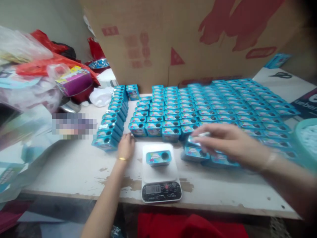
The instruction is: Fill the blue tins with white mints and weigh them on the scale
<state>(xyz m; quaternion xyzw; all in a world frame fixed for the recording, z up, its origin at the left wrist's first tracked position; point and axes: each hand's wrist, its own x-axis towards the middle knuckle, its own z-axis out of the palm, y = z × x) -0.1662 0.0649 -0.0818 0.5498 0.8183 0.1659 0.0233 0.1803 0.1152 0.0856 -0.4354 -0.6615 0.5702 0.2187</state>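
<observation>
A kitchen scale (161,172) with a white platform stands near the table's front edge, its display lit. On its platform sits a small blue printed box (158,158) with a dark round spot on top. My left hand (125,147) lies on the table beside the left column of similar boxes (106,143), fingers loosely extended and nothing visible in them. Slightly blurred, my right hand (220,137) reaches over the nearest boxes right of the scale. Its thumb and fingers pinch a small blue box (192,141), partly covered by the fingertips.
Many rows of blue boxes (172,115) fill the back and right of the table. A large cardboard carton (153,43) stands behind them. Plastic bags (27,82) and a purple box (75,82) pile up at left. A green-rimmed container (300,142) is at right.
</observation>
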